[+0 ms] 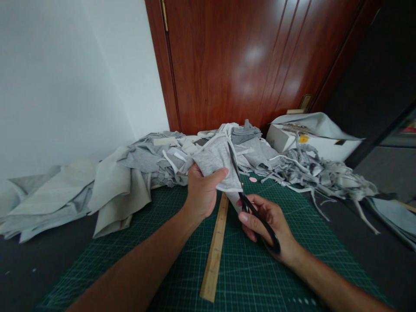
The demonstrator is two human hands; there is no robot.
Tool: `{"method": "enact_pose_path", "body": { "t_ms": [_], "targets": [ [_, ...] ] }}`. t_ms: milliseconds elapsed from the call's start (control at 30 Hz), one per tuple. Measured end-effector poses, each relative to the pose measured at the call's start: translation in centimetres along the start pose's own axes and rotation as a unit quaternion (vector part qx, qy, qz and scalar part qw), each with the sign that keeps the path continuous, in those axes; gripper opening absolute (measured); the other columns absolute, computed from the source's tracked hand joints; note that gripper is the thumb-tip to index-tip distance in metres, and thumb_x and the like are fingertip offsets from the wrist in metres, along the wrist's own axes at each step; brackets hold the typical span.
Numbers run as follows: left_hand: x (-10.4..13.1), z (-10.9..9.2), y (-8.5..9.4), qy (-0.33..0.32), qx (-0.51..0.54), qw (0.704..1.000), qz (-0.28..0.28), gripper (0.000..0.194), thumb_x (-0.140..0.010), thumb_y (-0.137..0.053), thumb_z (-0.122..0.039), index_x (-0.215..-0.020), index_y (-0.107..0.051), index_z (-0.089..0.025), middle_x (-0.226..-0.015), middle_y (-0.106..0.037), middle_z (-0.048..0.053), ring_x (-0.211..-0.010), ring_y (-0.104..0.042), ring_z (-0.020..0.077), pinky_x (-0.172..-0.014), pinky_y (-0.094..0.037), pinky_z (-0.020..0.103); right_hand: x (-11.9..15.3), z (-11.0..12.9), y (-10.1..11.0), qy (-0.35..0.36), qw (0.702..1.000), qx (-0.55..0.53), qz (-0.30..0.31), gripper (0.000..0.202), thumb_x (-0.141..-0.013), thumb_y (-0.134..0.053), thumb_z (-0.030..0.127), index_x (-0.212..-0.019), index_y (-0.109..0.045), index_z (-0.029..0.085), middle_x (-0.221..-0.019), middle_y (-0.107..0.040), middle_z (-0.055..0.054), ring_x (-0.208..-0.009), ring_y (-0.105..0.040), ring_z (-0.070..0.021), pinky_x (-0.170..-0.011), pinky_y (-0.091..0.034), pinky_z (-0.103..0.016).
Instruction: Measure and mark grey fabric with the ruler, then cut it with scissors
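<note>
My left hand [204, 190] is closed on a light grey piece of fabric [217, 158], thumb on top and fingers beneath. In my right hand [263, 221] is a pair of black-handled scissors [260, 219], its handles in my fingers. The blades point up and away from me along the right edge of the fabric, close to a pale strip at that edge. Whether the blades are apart is hard to make out. A wooden ruler [214, 251] lies on the green cutting mat [175, 260] beneath my hands.
Grey and white fabric scraps [146, 158] are heaped along the mat's far side. Larger pale sheets [113, 186] lie at the left. A white box [312, 145] and a tangle of grey strips [312, 169] sit at the right. Behind stands a reddish-brown door [227, 65].
</note>
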State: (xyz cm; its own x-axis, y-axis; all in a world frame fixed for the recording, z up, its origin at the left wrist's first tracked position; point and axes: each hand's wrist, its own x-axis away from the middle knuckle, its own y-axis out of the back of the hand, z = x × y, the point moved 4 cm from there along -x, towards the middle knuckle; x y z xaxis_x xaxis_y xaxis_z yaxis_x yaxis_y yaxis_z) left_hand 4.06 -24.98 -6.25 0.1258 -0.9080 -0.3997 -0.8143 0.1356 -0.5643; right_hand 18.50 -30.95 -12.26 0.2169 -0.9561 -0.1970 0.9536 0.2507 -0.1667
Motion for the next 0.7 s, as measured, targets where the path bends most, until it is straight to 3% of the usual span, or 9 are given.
{"method": "enact_pose_path", "body": {
  "t_ms": [700],
  "targets": [
    [0.13, -0.30, -0.14, 0.000, 0.011, 1.000, 0.004, 0.038, -0.060, -0.086, -0.011, -0.094, -0.072, -0.022, -0.095, -0.077, -0.002, -0.090, -0.071, 0.0188, -0.089, -0.054, 0.032, 0.08, 0.43, -0.29, -0.017, 0.999, 0.031, -0.025, 0.045, -0.069, -0.093, 0.046, -0.089, -0.064, 0.018, -0.053, -0.048, 0.010, -0.036, -0.039, -0.0056, -0.034, -0.031, -0.018]
  ]
}}
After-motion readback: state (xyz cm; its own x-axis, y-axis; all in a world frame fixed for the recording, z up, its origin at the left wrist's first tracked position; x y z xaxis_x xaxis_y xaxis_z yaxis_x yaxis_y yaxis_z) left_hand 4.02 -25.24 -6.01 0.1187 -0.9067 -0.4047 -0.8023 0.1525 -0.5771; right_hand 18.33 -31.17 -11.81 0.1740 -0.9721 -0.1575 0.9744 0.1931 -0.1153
